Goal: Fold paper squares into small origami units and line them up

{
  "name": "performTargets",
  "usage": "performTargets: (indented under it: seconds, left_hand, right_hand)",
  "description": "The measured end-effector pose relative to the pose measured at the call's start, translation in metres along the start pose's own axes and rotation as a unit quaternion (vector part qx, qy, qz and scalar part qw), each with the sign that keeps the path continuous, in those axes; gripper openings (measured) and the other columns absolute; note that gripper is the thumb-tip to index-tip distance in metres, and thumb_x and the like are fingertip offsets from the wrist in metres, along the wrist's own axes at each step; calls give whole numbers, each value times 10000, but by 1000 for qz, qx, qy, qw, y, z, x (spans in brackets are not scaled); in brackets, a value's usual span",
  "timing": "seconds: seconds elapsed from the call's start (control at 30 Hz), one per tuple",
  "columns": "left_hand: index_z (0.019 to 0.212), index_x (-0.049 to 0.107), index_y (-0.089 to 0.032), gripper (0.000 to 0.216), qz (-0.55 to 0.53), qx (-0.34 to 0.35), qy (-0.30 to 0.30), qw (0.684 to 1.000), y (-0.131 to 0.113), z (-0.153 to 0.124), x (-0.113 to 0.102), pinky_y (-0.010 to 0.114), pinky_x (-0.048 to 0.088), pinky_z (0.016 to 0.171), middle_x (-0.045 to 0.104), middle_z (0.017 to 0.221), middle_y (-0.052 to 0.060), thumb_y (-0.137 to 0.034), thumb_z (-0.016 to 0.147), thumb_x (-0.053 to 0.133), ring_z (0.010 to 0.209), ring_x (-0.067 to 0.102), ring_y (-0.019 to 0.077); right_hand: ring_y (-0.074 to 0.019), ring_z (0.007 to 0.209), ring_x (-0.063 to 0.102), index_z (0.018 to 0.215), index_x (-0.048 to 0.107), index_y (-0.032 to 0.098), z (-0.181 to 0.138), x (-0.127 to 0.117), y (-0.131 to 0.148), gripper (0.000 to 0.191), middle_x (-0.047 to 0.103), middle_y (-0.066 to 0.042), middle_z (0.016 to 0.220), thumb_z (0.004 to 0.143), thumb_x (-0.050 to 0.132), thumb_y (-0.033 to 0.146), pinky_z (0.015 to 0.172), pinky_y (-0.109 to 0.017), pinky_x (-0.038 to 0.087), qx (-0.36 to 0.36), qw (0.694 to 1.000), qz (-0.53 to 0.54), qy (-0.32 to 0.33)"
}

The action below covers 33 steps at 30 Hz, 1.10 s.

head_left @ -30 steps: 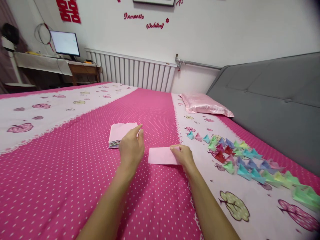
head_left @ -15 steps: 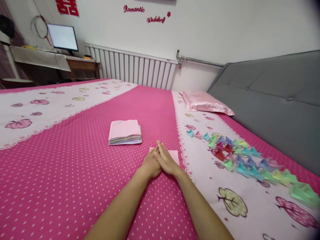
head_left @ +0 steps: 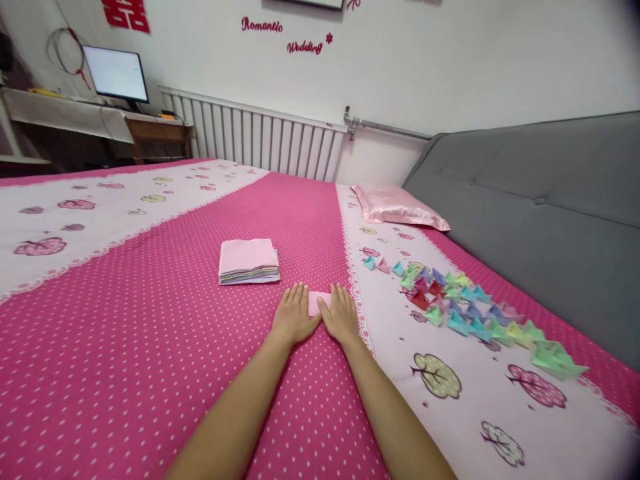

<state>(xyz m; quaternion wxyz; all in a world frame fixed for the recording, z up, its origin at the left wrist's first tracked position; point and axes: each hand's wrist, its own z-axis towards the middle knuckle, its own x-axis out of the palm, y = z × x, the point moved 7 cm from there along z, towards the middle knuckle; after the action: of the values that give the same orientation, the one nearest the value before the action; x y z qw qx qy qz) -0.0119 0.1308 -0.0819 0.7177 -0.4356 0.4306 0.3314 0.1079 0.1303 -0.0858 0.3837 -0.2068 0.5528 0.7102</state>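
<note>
A small pink sheet of paper [head_left: 319, 303] lies on the dotted bedspread, partly covered by both hands. My left hand [head_left: 295, 313] rests flat on its left part, fingers stretched forward. On its right part my right hand [head_left: 341, 312] is pressed down the same way, palm down, its thumb close to the left thumb. Only the middle of the paper shows between them. Just beyond and to the left sits a stack of coloured paper [head_left: 249, 261] with a pink sheet on top.
Several folded paper boats [head_left: 470, 313] in many colours stand in rows on the right. A pink satin pillow [head_left: 397, 205] lies farther back beside the grey headboard [head_left: 540, 180]. A radiator [head_left: 255, 133] and a desk with a monitor [head_left: 116, 75] stand beyond the bed.
My hands were together, one over the other on the paper; now they have parted sideways and lie flat. The view has shifted slightly.
</note>
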Motion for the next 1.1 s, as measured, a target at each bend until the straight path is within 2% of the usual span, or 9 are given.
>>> performTargets:
  seconds: [0.1,0.2,0.37,0.47,0.57,0.7,0.8,0.9,1.1]
  left_hand:
    - [1295,326,3,771,-22,-1,-33,999,2,-7,-10,424,151,1055,297,1370,232,-533,749,417,1292,220,296]
    - [1300,315,-21,706,-78,-14,-83,993,6,-23,-24,397,226,1040,321,1366,211,-479,775,425,1275,273,271]
    - [1257,385,-100,530,-169,-79,-155,970,15,-70,-44,408,297,1012,428,1305,161,-355,796,444,1222,374,242]
    - [1211,435,-88,475,-208,-91,-164,960,14,-99,-53,404,319,998,479,1254,164,-317,795,453,1188,418,235]
    - [1194,456,-102,444,-243,-108,-167,949,12,-126,-61,406,345,978,506,1228,152,-290,791,460,1147,462,226]
    - [1169,485,-122,415,-279,-117,-174,937,9,-160,-71,410,368,962,526,1211,136,-271,782,470,1132,478,220]
    - [1159,491,-145,385,-288,-120,-184,932,5,-184,-78,404,376,960,531,1205,117,-254,793,446,1123,487,206]
    - [1120,513,-175,341,-290,-113,-198,930,3,-204,-83,403,368,970,551,1175,90,-237,794,438,1107,497,195]
    - [1187,438,-173,384,-311,-117,-187,924,6,-219,-77,366,377,967,524,1207,98,-197,805,406,1120,490,180]
  right_hand:
    - [-296,1223,340,1290,333,45,-3,-15,-6,602,418,-211,1298,785,424,361,1000,-422,201,60,996,6,-73]
    - [-323,1138,428,1284,301,13,-11,-28,-13,650,481,-249,1208,759,441,369,945,-442,269,120,984,27,-128]
    - [-320,978,557,1218,410,36,-23,-32,-22,657,605,-216,1032,674,542,380,840,-433,379,157,975,105,-120]
    - [-242,815,629,1143,493,87,-25,-31,-21,549,680,-110,854,638,578,283,760,-362,443,134,971,183,-77]
    - [-180,728,640,1053,554,108,-37,-34,-11,411,694,-65,800,664,552,239,700,-310,473,90,961,256,-46]
    - [-183,766,631,941,628,124,-82,-48,11,281,692,-69,807,712,521,246,707,-329,484,30,955,294,-30]
    - [-193,850,600,825,686,193,-127,-61,31,215,674,-50,864,711,506,166,796,-367,457,-18,962,270,-27]
    - [-213,987,524,762,710,264,-165,-74,49,333,636,-42,969,673,475,45,904,-407,382,-55,974,216,-40]
    - [-216,1081,461,861,700,278,-193,-85,61,412,557,-38,1148,690,445,3,941,-413,354,-66,986,144,-53]
